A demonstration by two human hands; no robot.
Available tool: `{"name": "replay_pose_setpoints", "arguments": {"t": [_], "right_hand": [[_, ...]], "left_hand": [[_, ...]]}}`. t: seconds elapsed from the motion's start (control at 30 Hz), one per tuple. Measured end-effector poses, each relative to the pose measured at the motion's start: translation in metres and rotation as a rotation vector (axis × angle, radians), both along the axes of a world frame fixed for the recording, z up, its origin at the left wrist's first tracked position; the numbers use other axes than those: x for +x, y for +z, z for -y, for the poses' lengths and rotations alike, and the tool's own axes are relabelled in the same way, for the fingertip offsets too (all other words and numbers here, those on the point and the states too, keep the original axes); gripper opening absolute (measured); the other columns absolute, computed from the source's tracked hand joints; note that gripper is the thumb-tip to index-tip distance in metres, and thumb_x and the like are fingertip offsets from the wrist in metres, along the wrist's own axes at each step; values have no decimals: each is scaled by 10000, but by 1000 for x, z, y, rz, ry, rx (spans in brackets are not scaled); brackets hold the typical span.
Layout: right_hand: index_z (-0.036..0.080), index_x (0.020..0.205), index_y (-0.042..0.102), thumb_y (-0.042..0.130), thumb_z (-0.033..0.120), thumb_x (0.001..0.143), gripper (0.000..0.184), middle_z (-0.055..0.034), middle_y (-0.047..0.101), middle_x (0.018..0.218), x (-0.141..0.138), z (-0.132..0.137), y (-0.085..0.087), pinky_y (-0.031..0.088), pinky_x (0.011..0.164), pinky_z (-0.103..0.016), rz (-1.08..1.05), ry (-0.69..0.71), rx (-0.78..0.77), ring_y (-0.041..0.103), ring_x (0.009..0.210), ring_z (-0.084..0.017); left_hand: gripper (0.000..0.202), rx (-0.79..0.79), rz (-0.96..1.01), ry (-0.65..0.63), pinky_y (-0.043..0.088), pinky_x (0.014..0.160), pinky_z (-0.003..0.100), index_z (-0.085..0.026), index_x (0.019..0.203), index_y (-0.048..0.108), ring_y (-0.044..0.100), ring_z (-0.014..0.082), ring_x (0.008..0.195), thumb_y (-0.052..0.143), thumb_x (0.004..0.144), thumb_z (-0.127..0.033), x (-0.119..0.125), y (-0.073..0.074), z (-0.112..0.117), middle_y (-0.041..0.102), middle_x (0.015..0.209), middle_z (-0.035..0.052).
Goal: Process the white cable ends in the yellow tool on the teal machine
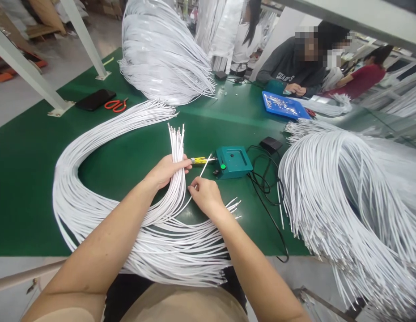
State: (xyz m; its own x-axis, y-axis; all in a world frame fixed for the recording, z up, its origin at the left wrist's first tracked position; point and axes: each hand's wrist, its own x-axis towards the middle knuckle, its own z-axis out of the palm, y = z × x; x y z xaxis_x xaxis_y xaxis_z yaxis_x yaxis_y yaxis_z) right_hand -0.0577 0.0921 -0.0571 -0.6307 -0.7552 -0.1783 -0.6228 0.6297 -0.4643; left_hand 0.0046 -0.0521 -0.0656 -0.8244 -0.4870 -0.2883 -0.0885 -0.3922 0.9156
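Note:
My left hand (pixel 172 169) is closed around a bundle of white cables (pixel 176 147), its ends pointing up, and a yellow-handled tool with a metal tip (pixel 199 160) juts out beside its fingertips. Between thumb and finger, my right hand (pixel 205 193) pinches a single white cable (pixel 205 166), whose upper end stands close to that metal tip and the teal device (pixel 233 162) with a green button. A long bend of white cables (pixel 69 179) curves round on the left and passes under both forearms.
Large bundles of white cables (pixel 161 53) (pixel 315 174) lie at the back and right of the green table (pixel 23 179). Orange-handled scissors (pixel 116 105) and a black phone (pixel 95 99) lie back left. A black cord (pixel 268 201) trails right of the device. Co-workers sit beyond a blue tray (pixel 285 107).

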Motion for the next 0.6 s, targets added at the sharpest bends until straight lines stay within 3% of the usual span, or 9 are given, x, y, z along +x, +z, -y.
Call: {"name": "replay_pose_setpoints", "arguments": {"t": [0.13,0.27,0.33,0.4,0.5,0.6], "right_hand": [[197,742,657,565,241,784,109,-13,639,694,16,-7,5,359,614,-239,77,106,-159,533,622,-121],[183,712,659,580,215,780,110,-3,635,671,19,-16,13,358,605,-233,207,298,-195,514,602,-112],[189,730,669,590,241,774,104,-8,651,731,9,-15,20,374,629,-237,228,311,-234,539,661,-125],[190,736,661,588,293,769,130,-12,655,794,-7,-9,28,393,666,-243,188,200,-332,557,728,-136],[189,772,634,540,405,785,236,5,641,741,-34,7,34,415,666,-252,154,-61,-462,550,671,-123],[191,777,621,561,532,733,348,12,633,700,-47,26,29,426,620,-248,277,-161,-448,547,624,-116]], "left_hand": [[312,-59,-41,23,457,663,241,-121,835,644,587,112,701,769,611,-299,-1,-4,0,651,830,55],[297,-33,-100,36,434,634,240,-130,761,589,589,119,667,781,595,-284,-2,-4,-2,637,704,31],[312,-39,-116,49,421,613,238,-137,753,566,594,124,661,789,581,-271,-1,-3,-3,630,682,22],[322,-66,-124,45,418,604,242,-134,757,565,598,128,659,792,570,-265,-1,-2,-4,634,700,26],[332,-104,-138,48,428,615,256,-131,768,568,617,148,691,790,562,-266,-1,-1,-5,639,734,32],[309,-151,-130,43,432,616,261,-135,759,566,618,157,700,775,579,-274,0,1,-5,631,720,25]]}}
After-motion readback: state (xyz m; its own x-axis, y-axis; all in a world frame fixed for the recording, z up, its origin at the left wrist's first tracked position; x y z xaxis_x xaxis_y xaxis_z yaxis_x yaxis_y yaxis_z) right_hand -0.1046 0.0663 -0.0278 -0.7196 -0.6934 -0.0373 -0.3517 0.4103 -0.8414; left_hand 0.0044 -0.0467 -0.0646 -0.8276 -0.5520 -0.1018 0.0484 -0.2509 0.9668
